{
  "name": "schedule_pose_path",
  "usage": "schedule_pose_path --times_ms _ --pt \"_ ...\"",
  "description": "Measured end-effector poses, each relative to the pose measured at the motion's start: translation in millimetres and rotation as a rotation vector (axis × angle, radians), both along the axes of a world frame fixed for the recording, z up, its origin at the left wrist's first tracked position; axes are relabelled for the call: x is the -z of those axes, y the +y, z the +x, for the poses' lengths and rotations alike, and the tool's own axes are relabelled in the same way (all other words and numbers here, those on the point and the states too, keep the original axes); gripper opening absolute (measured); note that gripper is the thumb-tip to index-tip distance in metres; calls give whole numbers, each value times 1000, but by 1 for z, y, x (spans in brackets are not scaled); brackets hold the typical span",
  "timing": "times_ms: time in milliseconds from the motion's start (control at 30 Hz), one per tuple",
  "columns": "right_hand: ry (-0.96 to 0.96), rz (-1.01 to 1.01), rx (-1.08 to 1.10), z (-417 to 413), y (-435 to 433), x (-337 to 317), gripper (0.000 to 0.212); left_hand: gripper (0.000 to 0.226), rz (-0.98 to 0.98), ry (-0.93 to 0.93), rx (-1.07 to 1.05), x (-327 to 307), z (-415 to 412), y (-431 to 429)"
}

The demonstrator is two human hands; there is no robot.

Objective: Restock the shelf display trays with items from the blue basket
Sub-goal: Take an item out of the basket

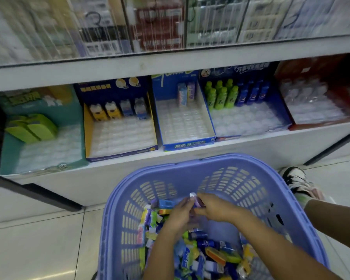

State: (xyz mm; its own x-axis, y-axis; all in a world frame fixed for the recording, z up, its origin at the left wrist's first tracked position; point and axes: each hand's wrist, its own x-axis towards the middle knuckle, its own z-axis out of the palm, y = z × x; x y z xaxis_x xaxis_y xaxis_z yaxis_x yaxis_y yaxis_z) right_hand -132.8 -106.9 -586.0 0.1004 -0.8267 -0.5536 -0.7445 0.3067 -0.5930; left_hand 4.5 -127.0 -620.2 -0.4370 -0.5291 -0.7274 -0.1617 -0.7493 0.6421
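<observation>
Over the blue slotted plastic basket, your left hand and right hand both pinch a small purple-and-white packet, long axis pointing toward the shelf.

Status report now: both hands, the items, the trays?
Left hand and right hand together on one purple packet, over the blue basket. Basket full of mixed packets. Shelf trays mostly unfilled. Nothing blocking.

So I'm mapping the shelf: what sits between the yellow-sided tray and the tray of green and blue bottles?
Head view: a blue-and-white display tray, mostly bare slots, two small packs upright at its back.
</observation>
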Motion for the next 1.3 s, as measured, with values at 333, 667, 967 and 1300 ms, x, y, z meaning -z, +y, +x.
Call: schedule_pose_path --times_ms 333,667,967,1300 --pt "-354 -374 341 3 -15 -134 23 30 -219 223 -110 -129 35 -45" --pt "204 -918 432 -27 -97 -214 16 18 -430 347 -389 -191 58 -62" --pt "410 -690 250 -41 -167 -207 21 19 -438 353 -489 -191 61 -67" --pt "337 -497 128 -52 -187 -215 15 10 -522 283 -543 -186 59 -69"
